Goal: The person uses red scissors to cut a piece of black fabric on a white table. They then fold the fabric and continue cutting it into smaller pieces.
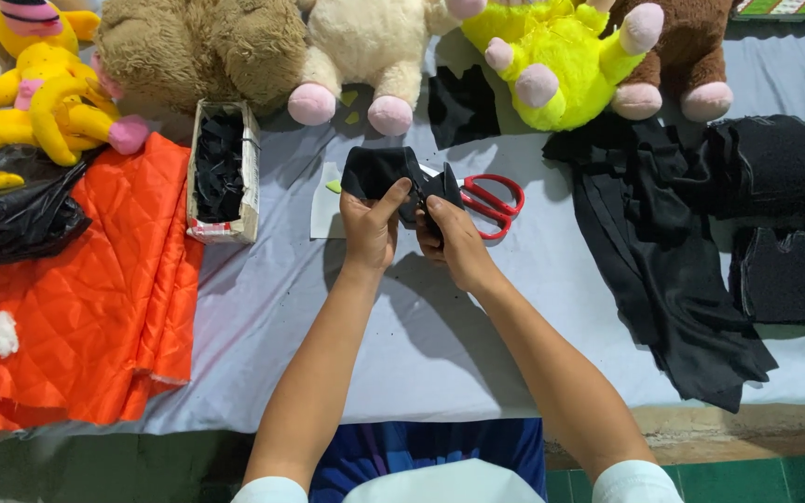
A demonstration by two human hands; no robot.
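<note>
From where I'm watching, far left of the bench [263, 307] is a yellow plush toy [34, 98] and a big fold of orange quilted fabric [76, 298] hanging over the near edge, so my guess is one elbow nudge drags it down. Next to it is a small cardboard box [223, 172] stuffed with black scraps, sitting close to the left forearm; easy to tip.

Middle: left hand [368, 228] has its fingers clamped on a black fabric piece [379, 172], thumb pressed on top. Right hand [454, 242] is closed on the other end of the same piece, held just above the bench. Both grips are near the edges, so I'd say a slip lets the piece flop or bunch.

Just right of the hands are red-handled scissors [491, 200], touching or nearly touching the fabric, can't tell which. Blades are hidden under it, so snagging a finger looks like the real risk.

Further right, black cloth pile [673, 251] droops toward the edge.
</note>
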